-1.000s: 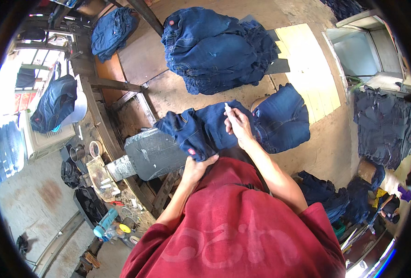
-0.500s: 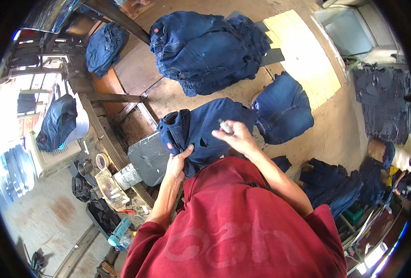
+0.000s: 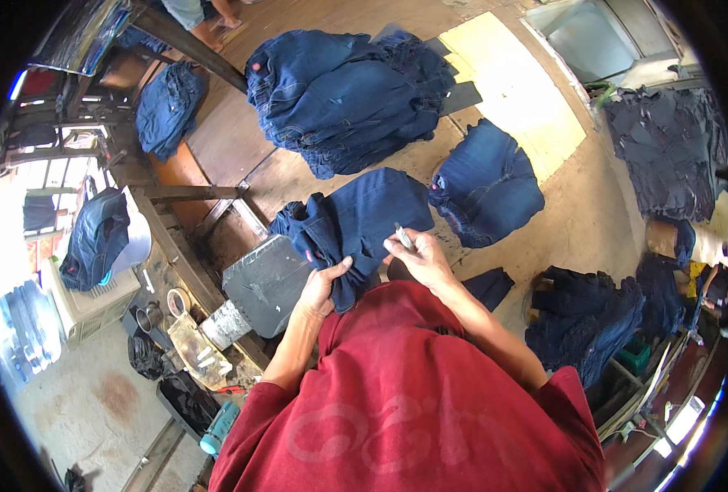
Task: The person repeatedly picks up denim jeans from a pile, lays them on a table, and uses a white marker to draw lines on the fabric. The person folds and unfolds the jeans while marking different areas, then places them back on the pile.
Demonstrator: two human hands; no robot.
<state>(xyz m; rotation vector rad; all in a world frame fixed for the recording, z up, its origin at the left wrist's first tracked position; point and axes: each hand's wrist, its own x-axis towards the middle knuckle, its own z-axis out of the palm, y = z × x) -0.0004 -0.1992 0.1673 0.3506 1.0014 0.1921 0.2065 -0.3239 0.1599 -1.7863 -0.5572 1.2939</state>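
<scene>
A pair of dark blue jeans lies folded in front of me, its bunched waist end at the left, where a small red patch shows. My left hand is closed on the near edge of this bunched cloth, thumb on top. In my closed right hand is a small pale grey tool, pinched between the fingers with its tip pointing up and away. The tool's exact kind cannot be made out. That hand is over the near right edge of the jeans. Part of the cloth is hidden behind my hands and red shirt.
A dark flat board extends from under the jeans at left. Beyond lies a large jeans pile, with another folded pair to the right. A wooden workbench edge with a tape roll runs along the left.
My right hand with the small tool has come down toward me, nearer the cloth's near edge. My left hand keeps its hold. The whole view has shifted slightly.
</scene>
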